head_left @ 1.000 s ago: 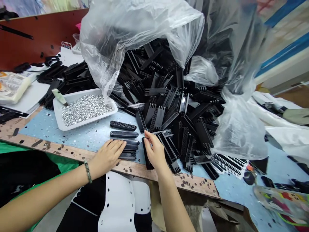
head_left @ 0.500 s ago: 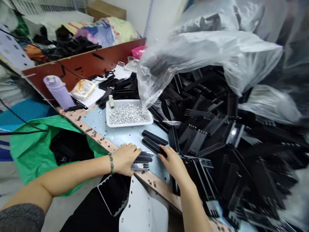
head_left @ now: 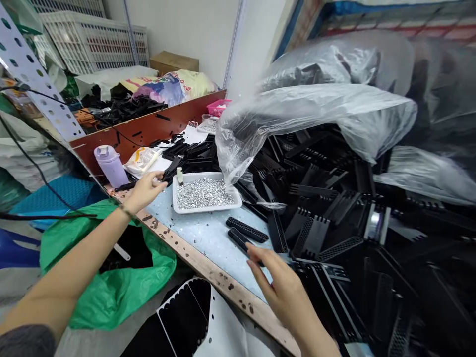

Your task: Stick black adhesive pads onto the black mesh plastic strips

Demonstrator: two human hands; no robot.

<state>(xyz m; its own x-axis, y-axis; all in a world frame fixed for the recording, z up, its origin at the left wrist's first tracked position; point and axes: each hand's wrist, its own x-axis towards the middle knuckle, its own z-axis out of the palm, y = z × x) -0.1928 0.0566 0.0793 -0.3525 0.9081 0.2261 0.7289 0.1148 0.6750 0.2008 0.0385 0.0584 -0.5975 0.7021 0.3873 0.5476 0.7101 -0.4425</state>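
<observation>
My left hand (head_left: pixel 146 192) is over the table's left edge, short of the white tray (head_left: pixel 207 210) of small shiny metal pieces. Its fingers are stretched out, and I make out no part held in them. Below that arm, a strip (head_left: pixel 122 252) with a light face lies in the open green bag (head_left: pixel 111 297). My right hand (head_left: pixel 278 277) has thumb and forefinger apart, its fingertips at the near end of a flat black plastic strip (head_left: pixel 238 238). Whether they touch it is hard to tell. Beside this strip lies a second black one with a mesh pattern (head_left: pixel 247 229).
A large heap of black toothed plastic parts (head_left: pixel 316 238) covers the table's right side, partly under clear plastic sheeting (head_left: pixel 316 104). A lilac bottle (head_left: pixel 110 166) and a white packet (head_left: pixel 141 159) stand at the back left, before a red-brown board (head_left: pixel 148 124).
My left hand has left the toothed parts at the front edge and moved up and left. Those parts are gone from there; a strip now shows in the green bag. My right hand's fingers have opened.
</observation>
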